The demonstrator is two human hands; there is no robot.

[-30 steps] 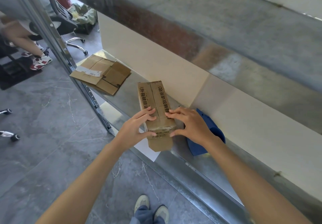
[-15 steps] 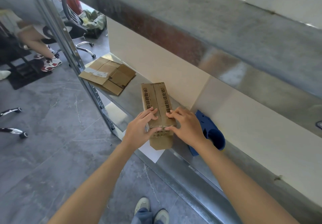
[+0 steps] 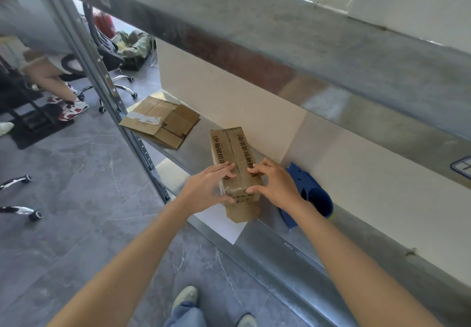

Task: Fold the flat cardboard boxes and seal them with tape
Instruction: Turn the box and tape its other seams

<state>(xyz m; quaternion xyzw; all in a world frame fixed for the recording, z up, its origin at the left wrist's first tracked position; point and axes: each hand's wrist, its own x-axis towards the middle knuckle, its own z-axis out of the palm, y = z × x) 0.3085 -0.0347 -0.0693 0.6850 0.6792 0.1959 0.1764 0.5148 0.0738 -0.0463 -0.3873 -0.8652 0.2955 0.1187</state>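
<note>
Small brown cardboard box with black print [image 3: 233,158] sits lengthwise at centre frame on the grey metal shelf [image 3: 270,240], with its near end overhanging the shelf's front edge. Left hand [image 3: 204,190] and right hand [image 3: 276,186] both clamp that near end: fingers curled onto the top either side of the centre seam, thumbs on the end face. Neither is spread wide; both are holding the box.

Step looks like pressing the top flaps shut and rubbing down clear tape [image 3: 224,191]. A glossy strip shows by the left hand near the corner; can't tell how far it runs along the seam.

How to do it well, my read:
- Push the two top flaps together so the seam has no gap before pressing down.
- Smooth from the seam outward, then over the edge onto the end face, to avoid bubbles and lifted corners.
- Loose brown end flap [image 3: 243,212] hangs below the thumbs, unsealed. Fold it in and tape it next.
- Box looks light and overhangs. Press straight down, not toward the body, or it may slide off.

Blue plastic tape dispenser [image 3: 309,194] lies on the shelf just right of the right hand, within reach. Flat brown cardboard boxes [image 3: 160,123] lie upper left of the box, well apart, not yet folded.
</note>
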